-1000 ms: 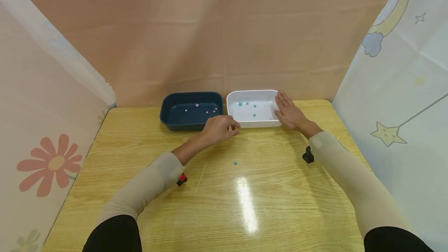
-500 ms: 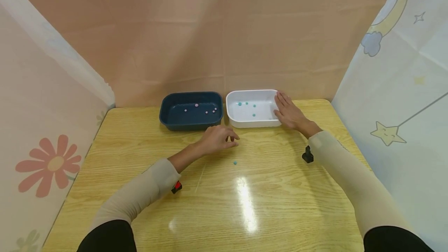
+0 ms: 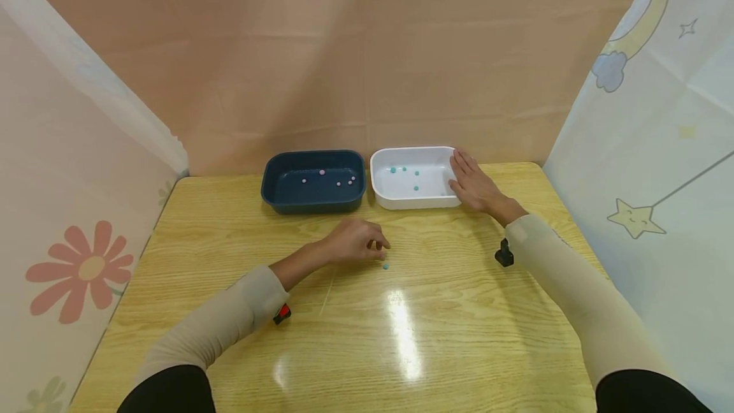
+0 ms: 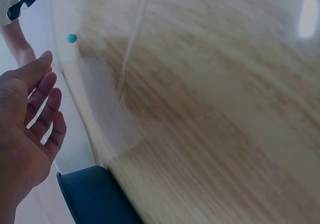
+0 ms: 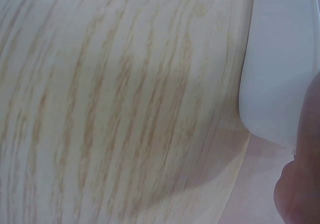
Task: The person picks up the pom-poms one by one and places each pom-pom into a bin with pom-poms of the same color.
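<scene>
A small turquoise bead (image 3: 385, 266) lies on the table in the head view, just in front of my left hand (image 3: 357, 241). The left thumb and fingers are loosely bent with a gap between them and hold nothing. In the left wrist view the same bead (image 4: 72, 38) sits a little beyond the fingertips, apart from them. My right hand (image 3: 477, 185) rests with extended fingers on the right end of the white tray (image 3: 415, 204). Several turquoise beads (image 3: 417, 173) lie inside that tray. The right wrist view catches only part of the hand (image 5: 300, 194) against the tray's white wall (image 5: 280, 69).
Left of the white tray stands a dark blue tray (image 3: 312, 207) with several pink beads (image 3: 322, 172) in it. Both trays are near the back edge of the wooden table (image 3: 459, 324). A brown backdrop (image 3: 367, 50) rises behind, with printed cloth on both sides.
My left hand has drawn back from the front of the trays toward the turquoise bead on the table. The right hand stays at the white tray. The beads have not moved.
</scene>
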### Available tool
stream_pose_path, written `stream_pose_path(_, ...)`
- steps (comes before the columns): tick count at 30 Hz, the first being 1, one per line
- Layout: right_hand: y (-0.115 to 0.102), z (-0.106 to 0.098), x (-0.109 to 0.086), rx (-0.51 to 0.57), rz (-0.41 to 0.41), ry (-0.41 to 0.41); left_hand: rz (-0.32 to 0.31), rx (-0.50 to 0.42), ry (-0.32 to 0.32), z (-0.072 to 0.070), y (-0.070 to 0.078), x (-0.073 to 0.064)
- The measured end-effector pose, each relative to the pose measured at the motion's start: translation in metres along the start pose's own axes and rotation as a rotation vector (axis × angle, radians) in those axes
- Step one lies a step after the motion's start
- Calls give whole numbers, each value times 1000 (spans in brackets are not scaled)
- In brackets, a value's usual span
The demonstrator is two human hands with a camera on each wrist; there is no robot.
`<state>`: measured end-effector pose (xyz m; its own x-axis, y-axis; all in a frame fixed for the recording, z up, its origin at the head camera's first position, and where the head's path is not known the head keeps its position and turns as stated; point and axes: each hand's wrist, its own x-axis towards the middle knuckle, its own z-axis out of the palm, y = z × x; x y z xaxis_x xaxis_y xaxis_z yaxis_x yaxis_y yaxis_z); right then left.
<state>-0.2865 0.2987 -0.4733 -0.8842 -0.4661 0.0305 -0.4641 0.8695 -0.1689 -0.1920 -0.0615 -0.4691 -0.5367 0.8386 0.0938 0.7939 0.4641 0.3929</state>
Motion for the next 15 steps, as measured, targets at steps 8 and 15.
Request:
stream_pose_path(8,0,1,0,-7,-5,3,33,-15,-67,6,0,-2)
stream_pose_path(15,0,2,-1,-3,-26,32,0,-43,-113,11,-1,-3)
